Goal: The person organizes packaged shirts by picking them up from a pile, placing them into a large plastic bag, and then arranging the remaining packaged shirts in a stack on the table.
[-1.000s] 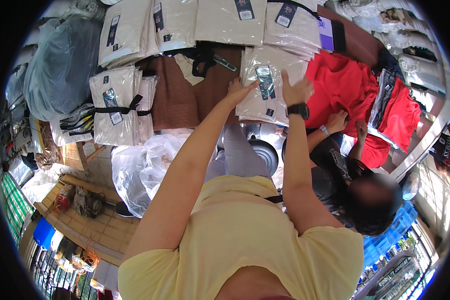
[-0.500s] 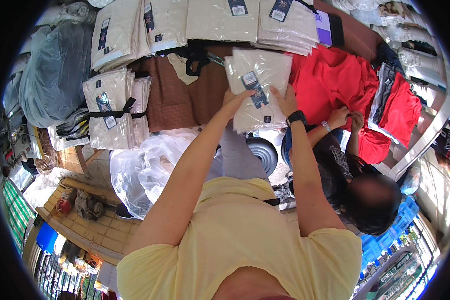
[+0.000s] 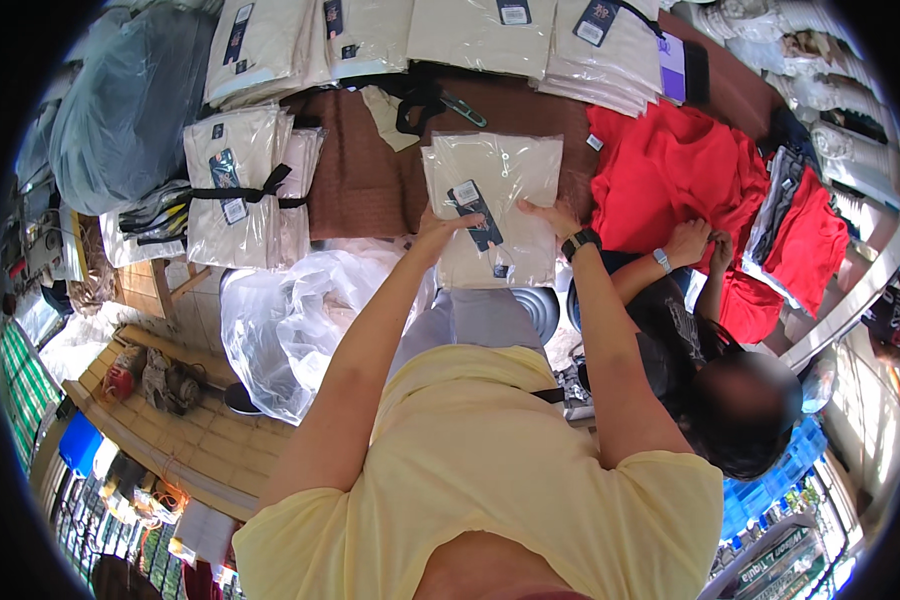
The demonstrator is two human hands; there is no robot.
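Between my hands is a folded cream garment in a clear plastic bag (image 3: pixel 525 235), with a dark tag on its front. My left hand (image 3: pixel 442 232) grips its left edge, thumb on top near the tag. On the opposite edge, my right hand (image 3: pixel 555 222) holds it the same way, a dark watch on the wrist. The fingers beneath are hidden. Behind the package lies a brown cloth (image 3: pixel 355 190) covering the table. A green-handled tool (image 3: pixel 464 110), its kind unclear, rests beyond it beside black straps (image 3: pixel 420 108).
Stacks of bagged cream garments (image 3: pixel 480 40) line the far side. A strapped bundle (image 3: pixel 235 190) stands at left, above crumpled clear plastic (image 3: pixel 295 310). To the right, a co-worker's hands (image 3: pixel 695 245) touch red cloth (image 3: pixel 660 170). A big plastic bag (image 3: pixel 120 110) fills the far left.
The bagged garment has come slightly left and nearer me, and it lies straighter in my hands. My view has shifted, so the table things appear farther right. The co-worker's hands stay at the red cloth.
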